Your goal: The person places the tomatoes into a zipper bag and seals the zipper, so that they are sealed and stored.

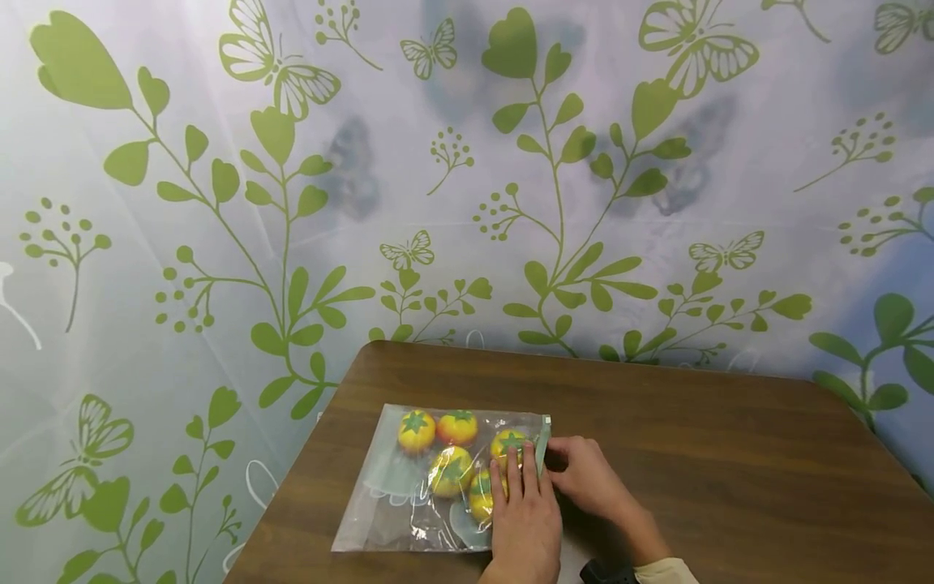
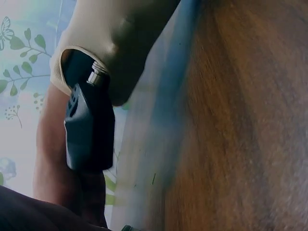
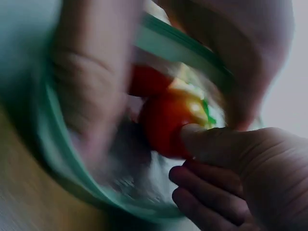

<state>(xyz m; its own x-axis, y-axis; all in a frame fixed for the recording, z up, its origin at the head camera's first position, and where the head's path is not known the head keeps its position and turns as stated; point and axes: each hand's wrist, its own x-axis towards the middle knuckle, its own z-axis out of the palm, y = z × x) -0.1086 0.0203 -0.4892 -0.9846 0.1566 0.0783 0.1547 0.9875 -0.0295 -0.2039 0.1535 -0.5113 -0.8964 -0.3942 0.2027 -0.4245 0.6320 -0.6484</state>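
Note:
A clear zip bag [image 1: 365,523] with a green zip edge lies on the table in the head view, holding several red-and-yellow tomatoes [image 1: 417,434] with green star-shaped tops. My left hand [image 1: 524,519] rests over the bag's right part, its fingers extended across the plastic above the tomatoes. At the zip edge on the right is my right hand [image 1: 587,478], fingertips partly hidden. Close up in the right wrist view, the bag's mouth gapes, and my right thumb lies on a red tomato [image 3: 166,122] with the fingers curled below it. That view is blurred.
The brown wooden table [image 1: 715,454] extends to the right of the hands. Behind it hangs a leaf-and-butterfly patterned cloth [image 1: 452,203]. In the left wrist view, a dark wrist device [image 2: 89,130] sits by a beige sleeve [image 2: 120,43].

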